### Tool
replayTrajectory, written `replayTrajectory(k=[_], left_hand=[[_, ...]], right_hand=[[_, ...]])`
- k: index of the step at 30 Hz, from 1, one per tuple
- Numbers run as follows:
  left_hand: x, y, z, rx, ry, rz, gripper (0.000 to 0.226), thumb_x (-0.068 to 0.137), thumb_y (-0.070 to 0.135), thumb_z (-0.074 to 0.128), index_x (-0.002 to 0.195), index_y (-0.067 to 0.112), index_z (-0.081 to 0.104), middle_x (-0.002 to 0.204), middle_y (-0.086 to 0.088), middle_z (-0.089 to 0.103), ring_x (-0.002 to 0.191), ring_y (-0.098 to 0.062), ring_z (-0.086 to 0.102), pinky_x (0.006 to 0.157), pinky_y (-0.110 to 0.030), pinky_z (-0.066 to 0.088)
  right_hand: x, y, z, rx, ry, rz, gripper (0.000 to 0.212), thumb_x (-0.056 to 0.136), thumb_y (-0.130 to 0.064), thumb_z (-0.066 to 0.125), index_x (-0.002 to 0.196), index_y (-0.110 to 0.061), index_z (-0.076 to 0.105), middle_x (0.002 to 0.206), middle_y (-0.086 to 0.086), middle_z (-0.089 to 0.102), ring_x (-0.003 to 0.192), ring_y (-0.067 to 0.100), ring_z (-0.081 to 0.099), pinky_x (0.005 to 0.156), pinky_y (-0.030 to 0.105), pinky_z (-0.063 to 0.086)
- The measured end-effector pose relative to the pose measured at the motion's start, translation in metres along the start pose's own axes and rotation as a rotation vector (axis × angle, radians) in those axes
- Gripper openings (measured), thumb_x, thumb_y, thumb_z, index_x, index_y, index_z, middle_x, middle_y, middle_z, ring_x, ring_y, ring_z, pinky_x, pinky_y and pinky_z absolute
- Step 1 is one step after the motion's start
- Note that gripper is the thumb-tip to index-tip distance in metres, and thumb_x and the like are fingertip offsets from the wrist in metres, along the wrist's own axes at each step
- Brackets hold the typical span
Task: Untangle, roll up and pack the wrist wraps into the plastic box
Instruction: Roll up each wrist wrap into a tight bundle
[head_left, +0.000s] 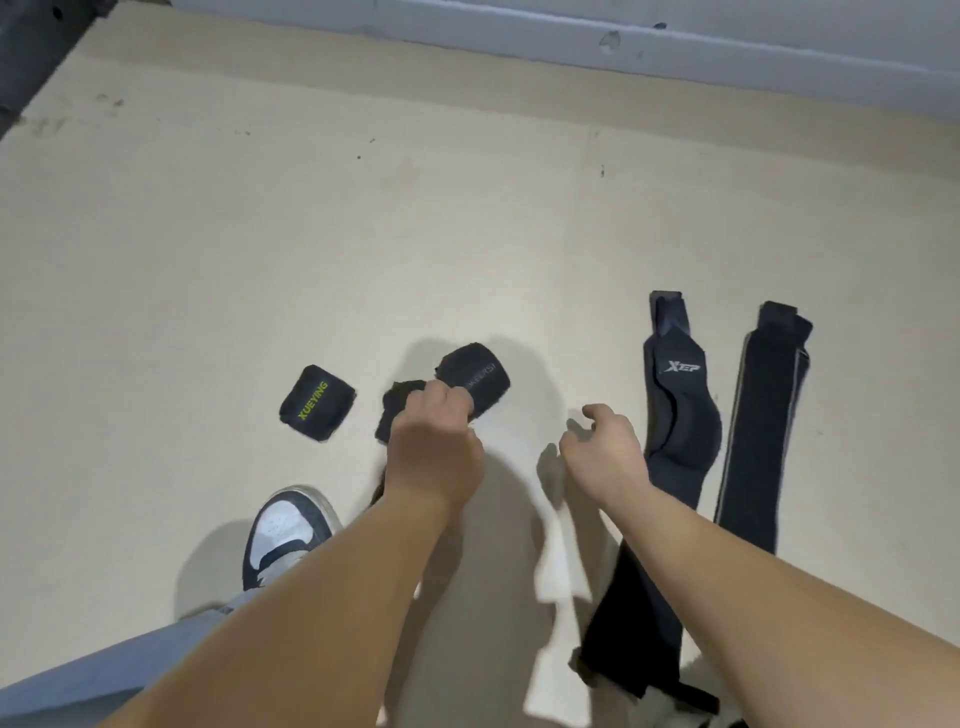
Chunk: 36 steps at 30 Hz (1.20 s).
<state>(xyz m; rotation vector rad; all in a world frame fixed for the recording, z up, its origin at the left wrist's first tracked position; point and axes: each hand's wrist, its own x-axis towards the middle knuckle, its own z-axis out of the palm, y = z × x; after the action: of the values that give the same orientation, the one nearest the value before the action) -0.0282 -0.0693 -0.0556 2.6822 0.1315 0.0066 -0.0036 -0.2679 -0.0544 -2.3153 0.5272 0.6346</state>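
so rolled wrap (477, 378) in l hand (435, 441)

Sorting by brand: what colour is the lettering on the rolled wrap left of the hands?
Yellow-green, on a black rolled wrap; clearest in the head view.

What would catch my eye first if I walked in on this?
At the centre, the left hand grips a rolled black wrap; the right hand hovers empty beside it. A roll with yellow-green lettering lies on the floor to its left; a long XTEP wrap and a plain long wrap lie flat at right.
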Motion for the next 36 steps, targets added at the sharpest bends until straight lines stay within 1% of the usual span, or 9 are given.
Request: replayTrajectory(k=[4, 9, 11, 13, 19, 22, 28, 31, 36], left_hand=[[-0.015, 0.062, 0.037, -0.191, -0.466, -0.085, 0.02, 0.098, 0.014, 0.054, 0.117, 0.014, 0.062, 0.113, -0.001, 0.057, 0.099, -0.027, 0.059, 0.082, -0.033, 0.046], [-0.056, 0.126, 0.087, -0.352, -0.978, -0.339, 0.022, 0.101, 0.012, 0.059, 0.12, 0.023, 0.054, 0.117, 0.0, 0.057, 0.107, -0.019, 0.049, 0.086, -0.015, 0.035], [-0.075, 0.138, 0.099, -0.441, -1.009, -0.421, 0.052, 0.099, 0.011, 0.064, 0.147, 0.018, 0.047, 0.137, -0.006, 0.058, 0.123, -0.021, 0.056, 0.098, -0.018, 0.038], [-0.089, 0.143, 0.107, -0.53, -0.963, -0.526, 0.047, 0.093, 0.006, 0.068, 0.135, 0.022, 0.052, 0.122, -0.001, 0.066, 0.115, -0.024, 0.064, 0.102, -0.027, 0.049], [-0.086, 0.136, 0.106, -0.758, -0.781, -0.894, 0.048, 0.085, 0.016, 0.086, 0.12, 0.014, 0.054, 0.103, 0.0, 0.068, 0.083, -0.011, 0.069, 0.054, -0.016, 0.05], [-0.071, 0.131, 0.091, -0.834, -0.762, -0.974, 0.046, 0.084, 0.027, 0.089, 0.117, 0.008, 0.064, 0.096, -0.007, 0.08, 0.072, -0.017, 0.077, 0.049, -0.021, 0.054], [-0.034, 0.133, 0.051, -0.829, -1.063, -0.602, 0.035, 0.082, 0.018, 0.08, 0.116, 0.024, 0.074, 0.104, 0.0, 0.082, 0.097, -0.021, 0.078, 0.084, -0.033, 0.062], [-0.021, 0.147, 0.017, -0.746, -1.103, -0.372, 0.021, 0.082, 0.003, 0.073, 0.096, 0.018, 0.072, 0.088, -0.001, 0.073, 0.079, -0.018, 0.067, 0.074, -0.03, 0.055], [-0.007, 0.157, -0.055, -0.339, -1.255, 0.121, 0.018, 0.075, 0.01, 0.067, 0.093, 0.013, 0.065, 0.089, 0.0, 0.067, 0.08, -0.02, 0.063, 0.071, -0.034, 0.052]], right_hand=[[-0.012, 0.073, -0.046, 0.024, 0.114, 0.213, 0.05, 0.098, -0.028, 0.057, 0.147, -0.014, 0.051, 0.141, 0.011, 0.052, 0.117, 0.033, 0.06, 0.091, 0.039, 0.053], [-0.022, 0.137, -0.067, 0.391, -0.074, 0.572, 0.025, 0.096, -0.028, 0.067, 0.112, -0.008, 0.065, 0.095, 0.004, 0.064, 0.083, 0.02, 0.062, 0.078, 0.032, 0.052], [-0.019, 0.151, -0.056, 0.468, -0.086, 0.606, 0.02, 0.097, -0.03, 0.066, 0.102, -0.011, 0.062, 0.094, 0.003, 0.063, 0.082, 0.019, 0.06, 0.078, 0.034, 0.052], [-0.016, 0.153, -0.048, 0.522, -0.058, 0.601, 0.031, 0.092, -0.034, 0.068, 0.109, -0.009, 0.061, 0.098, 0.007, 0.063, 0.081, 0.023, 0.059, 0.071, 0.034, 0.051], [0.0, 0.154, -0.042, 0.751, -0.308, 0.705, 0.045, 0.095, -0.055, 0.066, 0.115, -0.015, 0.069, 0.111, 0.007, 0.072, 0.095, 0.024, 0.07, 0.066, 0.032, 0.059], [0.007, 0.149, -0.047, 0.734, -0.383, 0.65, 0.066, 0.089, -0.07, 0.066, 0.115, -0.009, 0.069, 0.091, 0.008, 0.066, 0.062, 0.016, 0.057, 0.048, 0.025, 0.045], [0.019, 0.107, -0.077, 0.949, -0.41, 0.541, 0.073, 0.084, -0.088, 0.053, 0.083, -0.015, 0.059, 0.075, 0.002, 0.064, 0.07, 0.018, 0.06, 0.075, 0.031, 0.055], [0.013, 0.078, -0.104, 1.185, -0.421, 0.607, 0.075, 0.09, -0.079, 0.056, 0.115, -0.011, 0.074, 0.112, 0.011, 0.079, 0.104, 0.03, 0.076, 0.095, 0.04, 0.06], [-0.009, 0.024, -0.139, 1.19, -0.404, 0.487, 0.06, 0.1, -0.063, 0.057, 0.11, -0.006, 0.073, 0.091, 0.013, 0.08, 0.068, 0.03, 0.078, 0.067, 0.037, 0.062]])
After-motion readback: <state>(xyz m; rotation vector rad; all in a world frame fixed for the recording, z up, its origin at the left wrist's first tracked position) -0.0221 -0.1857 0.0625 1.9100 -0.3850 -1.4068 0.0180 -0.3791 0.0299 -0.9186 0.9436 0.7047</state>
